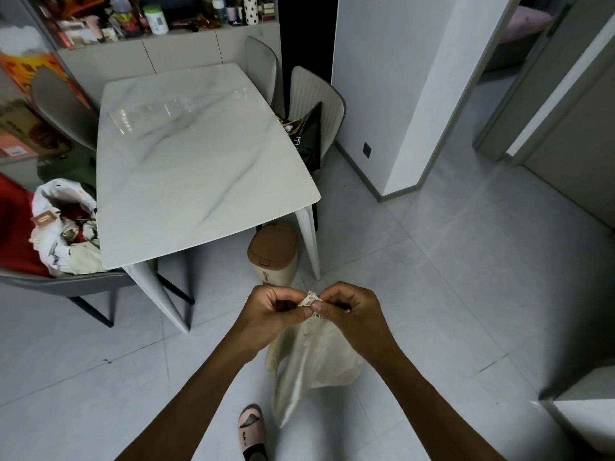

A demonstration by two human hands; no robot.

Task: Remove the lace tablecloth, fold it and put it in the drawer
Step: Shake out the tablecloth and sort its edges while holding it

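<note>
Lace tablecloth point(312, 357): cream fabric, off the table, hanging in loose vertical folds in front of the person and above the tiled floor, its gathered top edge held up between both hands. Left hand point(273, 309): fingers curled, thumb and fingertips pinching the top edge of the cloth from the left. Right hand point(349, 307): fingers curled, pinching the same bunched edge from the right, the two hands almost touching each other. Foot in a pink slipper point(252, 430): on the floor just left of the cloth's lower end. Marble-topped table point(199, 161): white with grey veining, its top bare, standing beyond the hands. Small bin with a brown lid point(273, 252): on the floor beside the table's near right leg. Grey chair point(70, 284): at the table's near left corner, loaded with white bags of clothing. Pale chair point(316, 94): on the table's far right side, carrying a black bag. Shelf point(149, 18): against the far wall, crowded with bottles and boxes. No drawer can be made out.
</note>
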